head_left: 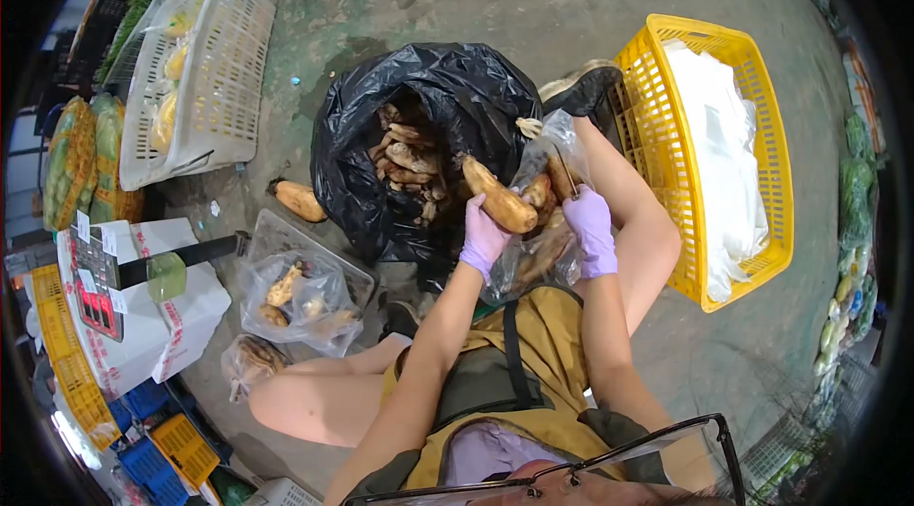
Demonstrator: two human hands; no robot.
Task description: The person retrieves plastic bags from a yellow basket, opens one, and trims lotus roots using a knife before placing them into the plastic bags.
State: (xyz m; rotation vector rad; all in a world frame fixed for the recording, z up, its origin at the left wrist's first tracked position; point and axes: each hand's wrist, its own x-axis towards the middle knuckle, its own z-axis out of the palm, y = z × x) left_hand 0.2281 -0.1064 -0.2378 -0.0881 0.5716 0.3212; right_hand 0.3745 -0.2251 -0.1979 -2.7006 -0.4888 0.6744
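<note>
My left hand [486,232], in a thin purple glove, is closed around a thick tan lotus root segment [502,201]. The root is held at a slant over the right side of an open black plastic bag [357,106]. Several muddy brown lotus roots [411,158] lie inside that bag. My right hand [591,223], gloved too, is closed on a thin, dark, knife-like tool [568,169] that points up and away. Beside and beneath it, a clear plastic bag [571,137] holds more brown lotus root pieces [539,190]. The fingers partly hide the tool's lower end.
At right stands a yellow crate [700,173] with white plastic bags [714,144]. A scale [276,230] bears a clear bag of roots [309,306] at left. One loose root [300,200] lies on the floor. A white crate [205,73] stands upper left.
</note>
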